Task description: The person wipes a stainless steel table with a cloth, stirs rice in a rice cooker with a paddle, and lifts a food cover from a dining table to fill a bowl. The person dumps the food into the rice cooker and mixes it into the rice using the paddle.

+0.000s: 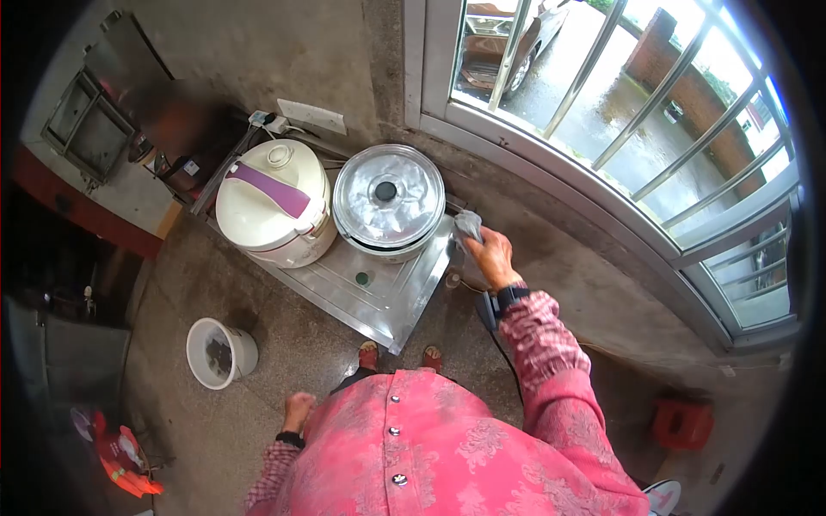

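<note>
My right hand (490, 256) is closed on a crumpled grey cloth (469, 225) at the right edge of the metal table (391, 297). Left of that hand stands a pot (389, 198) with a shiny metal lid and black knob. A cream rice cooker (275, 202) with a purple handle, its lid down, is beside the pot. Near the table's front lies a small green round thing (362, 278). My left hand (298, 411) hangs low by my body, fingers curled; whether anything is in them is too small to tell.
A white bucket (246, 353) with something dark inside stands on the floor to the left. A barred window (594, 95) is at the upper right. A red container (681, 423) sits at the lower right. A power strip (274, 123) lies by the wall.
</note>
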`<control>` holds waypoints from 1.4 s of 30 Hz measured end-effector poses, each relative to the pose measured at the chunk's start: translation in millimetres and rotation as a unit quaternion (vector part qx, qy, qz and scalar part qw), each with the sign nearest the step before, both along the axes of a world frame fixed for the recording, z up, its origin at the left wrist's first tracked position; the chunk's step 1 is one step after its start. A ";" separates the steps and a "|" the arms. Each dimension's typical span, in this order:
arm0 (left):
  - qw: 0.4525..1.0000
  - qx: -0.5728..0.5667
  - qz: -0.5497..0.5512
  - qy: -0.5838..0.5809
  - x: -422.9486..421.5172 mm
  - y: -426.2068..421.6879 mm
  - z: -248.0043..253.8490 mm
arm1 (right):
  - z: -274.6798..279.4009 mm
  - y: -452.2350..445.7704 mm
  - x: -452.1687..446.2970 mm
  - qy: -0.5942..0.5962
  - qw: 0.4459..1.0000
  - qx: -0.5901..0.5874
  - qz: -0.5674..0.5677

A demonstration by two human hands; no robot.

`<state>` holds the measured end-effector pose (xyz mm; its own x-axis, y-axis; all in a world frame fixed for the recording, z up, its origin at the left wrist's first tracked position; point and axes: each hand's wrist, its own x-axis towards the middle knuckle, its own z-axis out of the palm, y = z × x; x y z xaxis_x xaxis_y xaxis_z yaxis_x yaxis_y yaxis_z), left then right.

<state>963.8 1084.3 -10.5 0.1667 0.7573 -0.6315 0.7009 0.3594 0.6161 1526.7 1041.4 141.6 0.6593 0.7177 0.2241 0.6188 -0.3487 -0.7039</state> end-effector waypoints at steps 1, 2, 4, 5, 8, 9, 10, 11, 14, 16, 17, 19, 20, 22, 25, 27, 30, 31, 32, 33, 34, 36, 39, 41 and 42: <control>0.999 0.018 -0.006 0.044 -22.2 -11.7 -18.3 | -1.0 8.1 1.9 -0.024 0.999 -0.023 -0.003; 0.999 0.020 0.024 0.023 -55.9 -28.9 -56.3 | -15.1 13.4 3.9 -0.022 0.999 -0.024 -0.002; 0.992 0.096 -0.049 0.068 -99.2 -58.8 -74.0 | -58.3 26.1 11.2 -0.070 0.995 -0.077 0.004; 0.965 0.167 -0.150 0.132 -113.3 -71.4 -64.4 | -67.4 24.9 -0.2 -0.115 0.987 -0.113 0.014; 0.874 0.191 -0.373 0.245 -172.7 -108.7 -97.1 | -81.2 6.0 -35.8 -0.161 0.981 -0.064 0.085; 0.889 0.170 -0.352 0.240 -172.7 -112.6 -95.3 | -82.4 -5.8 -48.8 -0.147 0.977 -0.063 0.138; 0.899 0.155 -0.335 0.236 -172.1 -116.0 -93.5 | -83.3 -17.6 -61.9 -0.134 0.970 -0.061 0.191; 0.906 0.148 -0.323 0.231 -169.1 -118.2 -93.6 | -89.0 -28.1 -78.5 -0.128 0.964 -0.065 0.222; 0.905 0.168 -0.329 0.211 -157.7 -112.5 -96.4 | -93.5 -53.1 -125.2 -0.105 0.950 -0.054 0.290; 0.885 0.215 -0.364 0.195 -145.0 -99.1 -100.4 | -86.0 -54.6 -122.8 -0.104 0.948 -0.063 0.293; 0.871 0.249 -0.381 0.184 -138.1 -91.4 -101.2 | -82.0 -54.9 -120.7 -0.102 0.946 -0.073 0.297; 0.868 0.290 -0.372 0.152 -117.7 -72.1 -93.3 | -76.4 -44.1 -95.0 -0.132 0.954 -0.051 0.263; 0.939 0.183 -0.270 0.108 -100.4 -64.5 -68.9 | -80.2 -37.1 -78.5 -0.155 0.957 -0.032 0.245; 1.000 0.016 0.023 0.009 -35.6 -41.6 22.0 | -94.0 -19.5 -37.8 -0.187 0.967 -0.055 0.164; 0.989 -0.060 0.136 -0.006 -6.6 -30.2 63.5 | -89.2 12.1 27.8 -0.132 0.987 -0.090 -0.029; 0.989 -0.043 0.145 -0.006 -12.6 -41.8 64.1 | -81.3 26.5 64.5 -0.110 0.982 -0.102 -0.116; 0.993 -0.026 0.109 0.039 -31.4 -64.2 51.1 | -56.8 36.1 67.3 -0.095 0.986 -0.099 -0.095; 0.994 -0.024 0.065 0.083 -42.4 -77.3 38.2 | -49.3 38.2 64.2 -0.092 0.989 -0.098 -0.055; 0.997 -0.014 0.038 0.071 -79.8 -96.4 -4.9 | -54.1 40.4 63.2 -0.089 0.989 -0.103 -0.051; 0.998 -0.003 0.012 0.059 -112.6 -113.7 -42.8 | -60.0 42.7 60.0 -0.093 0.990 -0.101 -0.039; 0.999 0.008 -0.014 0.046 -136.7 -127.8 -71.1 | -66.2 44.6 56.1 -0.096 0.990 -0.099 -0.028; 0.994 0.027 -0.071 0.077 -153.4 -132.8 -80.1 | -65.7 44.3 53.1 -0.058 0.993 -0.106 0.003; 0.954 0.102 -0.255 0.120 -155.2 -119.2 -96.0 | -64.6 33.9 33.2 -0.092 0.984 -0.140 0.057; 0.906 0.152 -0.370 0.135 -128.1 -96.2 -89.7 | -66.0 18.8 8.2 -0.103 0.982 -0.129 0.091; 0.919 0.110 -0.347 0.156 -113.1 -79.8 -70.6 | -67.7 10.9 -4.3 -0.097 0.982 -0.120 0.110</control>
